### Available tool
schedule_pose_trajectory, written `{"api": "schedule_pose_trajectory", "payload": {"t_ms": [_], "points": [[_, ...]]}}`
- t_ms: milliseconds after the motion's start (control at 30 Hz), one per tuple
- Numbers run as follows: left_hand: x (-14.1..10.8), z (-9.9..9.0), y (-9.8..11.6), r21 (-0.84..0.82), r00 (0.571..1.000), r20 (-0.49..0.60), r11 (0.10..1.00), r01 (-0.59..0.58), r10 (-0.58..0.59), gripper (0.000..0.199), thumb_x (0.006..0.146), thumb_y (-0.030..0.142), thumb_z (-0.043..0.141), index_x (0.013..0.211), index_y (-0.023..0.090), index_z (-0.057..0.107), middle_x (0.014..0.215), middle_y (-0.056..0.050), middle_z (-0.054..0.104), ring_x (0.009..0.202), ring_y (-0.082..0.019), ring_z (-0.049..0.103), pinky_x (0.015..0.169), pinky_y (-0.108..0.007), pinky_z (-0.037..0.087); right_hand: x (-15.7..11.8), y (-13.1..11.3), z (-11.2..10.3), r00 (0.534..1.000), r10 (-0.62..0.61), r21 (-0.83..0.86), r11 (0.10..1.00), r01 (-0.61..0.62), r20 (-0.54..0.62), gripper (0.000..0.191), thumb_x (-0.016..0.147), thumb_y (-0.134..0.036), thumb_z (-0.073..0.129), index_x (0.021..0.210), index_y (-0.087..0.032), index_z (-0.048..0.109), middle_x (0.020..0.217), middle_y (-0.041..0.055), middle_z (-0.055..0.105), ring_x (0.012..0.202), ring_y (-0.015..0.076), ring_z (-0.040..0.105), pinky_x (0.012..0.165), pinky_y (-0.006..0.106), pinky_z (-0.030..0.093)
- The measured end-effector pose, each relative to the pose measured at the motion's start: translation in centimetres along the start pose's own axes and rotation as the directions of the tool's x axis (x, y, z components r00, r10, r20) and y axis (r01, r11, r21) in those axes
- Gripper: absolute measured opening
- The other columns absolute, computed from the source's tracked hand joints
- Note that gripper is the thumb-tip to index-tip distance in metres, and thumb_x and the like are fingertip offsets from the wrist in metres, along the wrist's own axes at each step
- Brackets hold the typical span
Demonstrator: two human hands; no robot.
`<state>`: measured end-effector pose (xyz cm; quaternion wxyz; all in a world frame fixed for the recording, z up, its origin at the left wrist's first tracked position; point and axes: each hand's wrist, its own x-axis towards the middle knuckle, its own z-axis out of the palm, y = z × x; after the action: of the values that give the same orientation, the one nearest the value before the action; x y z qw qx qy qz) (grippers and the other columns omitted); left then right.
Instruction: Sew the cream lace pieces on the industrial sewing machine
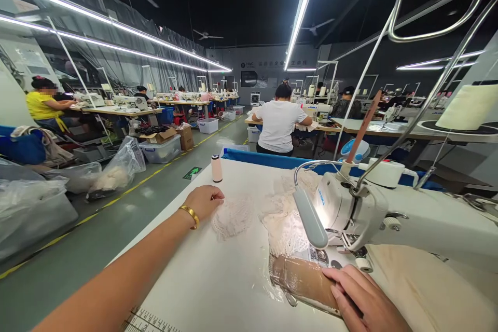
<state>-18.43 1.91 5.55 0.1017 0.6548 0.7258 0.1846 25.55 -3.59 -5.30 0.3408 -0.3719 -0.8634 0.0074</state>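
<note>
My left hand (204, 202), with a gold bracelet on its wrist, reaches out over the white table. Its fingers are pinched together at the upper left edge of a pale pink lace piece (233, 217), which lies flat. My right hand (363, 293) rests beside the sewing machine's needle area. Its fingers lie on the right end of a brown, tape-covered plate (301, 275), thumb apart from the forefinger. More cream lace (286, 228) is bunched left of the white sewing machine (342, 205), under its lit grey lamp arm (310, 218).
A pink thread spool (217, 168) stands near the table's far left corner. Printed ruler markings (150, 321) run along the near edge. Beige fabric (431, 280) lies under the machine arm. A cone of thread (462, 106) stands at right. Ahead sits a co-worker in a white shirt (278, 124).
</note>
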Motion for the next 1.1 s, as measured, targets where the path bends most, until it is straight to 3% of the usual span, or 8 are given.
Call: {"api": "schedule_pose_trajectory", "payload": {"t_ms": [200,333,367,433,533,600,800,1100], "points": [[-0.4,-2.3,4.3,-0.058,0.992,0.103,0.997,-0.060,0.066,0.013,0.094,0.023,0.058,0.081,0.021,0.062,0.081,0.000,0.068,0.079,-0.021,0.066,0.071,-0.031,0.050,1.0,-1.6,-0.7,0.999,0.020,0.070,0.997,-0.017,-0.044,0.025,0.106,-0.023,0.053,0.120,-0.030,0.072,0.098,0.0025,0.079,0.084,0.0214,0.078,0.073,0.031,0.066],[-4.7,-0.3,9.7,-0.175,0.942,0.154,0.947,-0.270,0.297,0.017,0.099,0.032,0.047,0.087,0.024,0.055,0.086,0.001,0.068,0.077,-0.020,0.062,0.069,-0.031,0.049,1.2,-2.5,-1.3,0.993,0.114,0.113,0.987,-0.117,0.031,0.026,0.109,-0.022,0.048,0.119,-0.029,0.071,0.100,0.0038,0.077,0.088,0.0229,0.075,0.076,0.035,0.064],[-6.2,0.7,10.9,-0.208,0.902,0.171,0.909,-0.361,0.397,0.017,0.100,0.033,0.046,0.088,0.024,0.054,0.087,0.000,0.069,0.075,-0.020,0.061,0.069,-0.032,0.049,1.3,-2.7,-1.6,0.989,0.141,0.125,0.981,-0.145,0.048,0.027,0.109,-0.022,0.047,0.119,-0.028,0.071,0.102,0.0044,0.076,0.091,0.0236,0.074,0.078,0.037,0.064],[-9.0,2.8,12.4,-0.252,0.653,0.203,0.683,-0.685,0.730,0.015,0.100,0.026,0.045,0.088,0.024,0.054,0.092,-0.003,0.072,0.081,-0.022,0.064,0.076,-0.036,0.052,1.4,-3.1,-2.1,0.980,0.190,0.150,0.969,-0.196,0.056,0.029,0.109,-0.019,0.045,0.121,-0.027,0.071,0.104,0.0056,0.074,0.096,0.0245,0.071,0.081,0.038,0.062],[-11.4,5.2,12.6,-0.475,0.382,0.169,0.415,-0.776,0.909,0.017,0.094,0.012,0.057,0.082,0.023,0.054,0.105,-0.001,0.080,0.100,-0.021,0.073,0.101,-0.036,0.055,1.7,-3.5,-2.7,0.974,0.220,0.184,0.957,-0.225,0.046,0.028,0.110,-0.017,0.045,0.119,-0.025,0.070,0.104,0.0064,0.070,0.096,0.0244,0.067,0.081,0.038,0.058],[-11.7,5.9,12.0,-0.549,0.413,0.082,0.387,-0.741,0.907,0.019,0.094,0.012,0.062,0.079,0.023,0.057,0.112,0.000,0.081,0.108,-0.020,0.073,0.107,-0.035,0.053,1.9,-3.7,-3.0,0.980,0.196,0.220,0.955,-0.199,0.034,0.026,0.109,-0.016,0.046,0.119,-0.024,0.069,0.102,0.0062,0.068,0.094,0.0236,0.064,0.080,0.037,0.056],[-11.6,6.9,10.9,-0.324,0.733,0.054,0.706,-0.630,0.678,0.017,0.105,0.027,0.052,0.094,0.024,0.065,0.092,-0.001,0.070,0.083,-0.020,0.062,0.077,-0.035,0.049,2.2,-4.6,-3.1,0.998,-0.006,0.327,0.945,-0.013,0.056,0.019,0.106,-0.013,0.051,0.111,-0.021,0.068,0.094,0.0045,0.064,0.087,0.0217,0.056,0.079,0.036,0.048],[-11.4,9.5,11.5,-0.313,0.815,0.095,0.795,-0.520,0.571,0.026,0.102,0.031,0.051,0.083,0.023,0.067,0.088,-0.003,0.067,0.085,-0.024,0.058,0.078,-0.037,0.042,2.2,-5.2,-2.8,0.985,-0.089,0.283,0.958,0.044,0.148,0.016,0.104,-0.013,0.053,0.093,-0.020,0.061,0.086,0.0025,0.055,0.084,0.0211,0.047,0.080,0.036,0.041]]}}
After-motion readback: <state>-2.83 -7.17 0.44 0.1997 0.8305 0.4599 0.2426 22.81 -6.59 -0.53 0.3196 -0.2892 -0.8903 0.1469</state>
